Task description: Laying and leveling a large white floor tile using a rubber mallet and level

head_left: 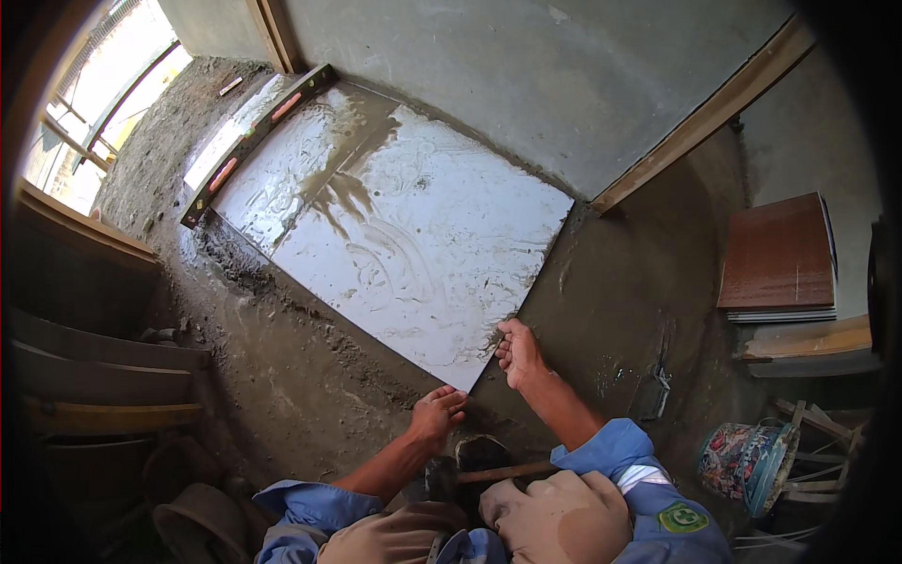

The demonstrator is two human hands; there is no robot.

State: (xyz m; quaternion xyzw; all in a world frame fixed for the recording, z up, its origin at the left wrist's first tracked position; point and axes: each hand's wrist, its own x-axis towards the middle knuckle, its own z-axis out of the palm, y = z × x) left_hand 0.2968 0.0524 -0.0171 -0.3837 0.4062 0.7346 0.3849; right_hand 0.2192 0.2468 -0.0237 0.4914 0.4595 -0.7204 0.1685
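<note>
One large white tile (pixel 442 235), smeared, lying on the wet floor (pixel 620 310) along its wall-side edge. Left hand (pixel 438 415), fingers bent, at the tile's near corner; right hand (pixel 520 355), fingers curled, at its right edge; whether either grips cannot be told.

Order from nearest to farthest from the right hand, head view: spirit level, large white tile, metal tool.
1. Large white tile, at the right hand.
2. Metal tool, off to the right.
3. Spirit level, at the far left.
</note>
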